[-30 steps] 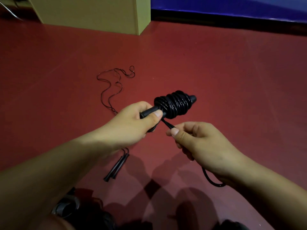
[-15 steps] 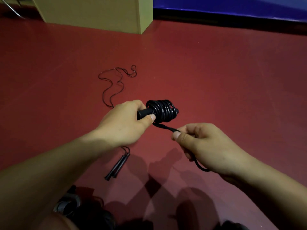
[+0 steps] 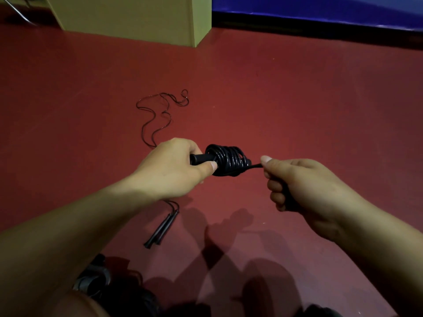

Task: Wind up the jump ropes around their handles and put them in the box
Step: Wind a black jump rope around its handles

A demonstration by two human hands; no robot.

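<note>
— So, how many ropes are there?

— Two. One black jump rope [image 3: 227, 160] is held in the air between both hands; a second rope [image 3: 160, 115] lies loose on the floor [image 3: 297, 99], its thin cord snaking away toward the far side and its two slim handles [image 3: 161, 228] lying side by side below the left forearm.

— And the held one?

— Glossy thick cord coiled in several tight turns around a black handle. The left hand [image 3: 169, 168] has its fingers wrapped around the bare end of that handle, thumb pressed against the first coil. The right hand [image 3: 295, 181] is curled into a fist around the free tail of the cord, thumb on top, pinching it just beside the coil; the short stretch between looks taut.

— The box?

— One tan box [image 3: 137, 17] stands at the far edge, well apart from the hands.

— The room?

— Dark red smooth floor, a blue wall panel [image 3: 320, 8] with a black base strip beyond, and hand shadows below.
</note>
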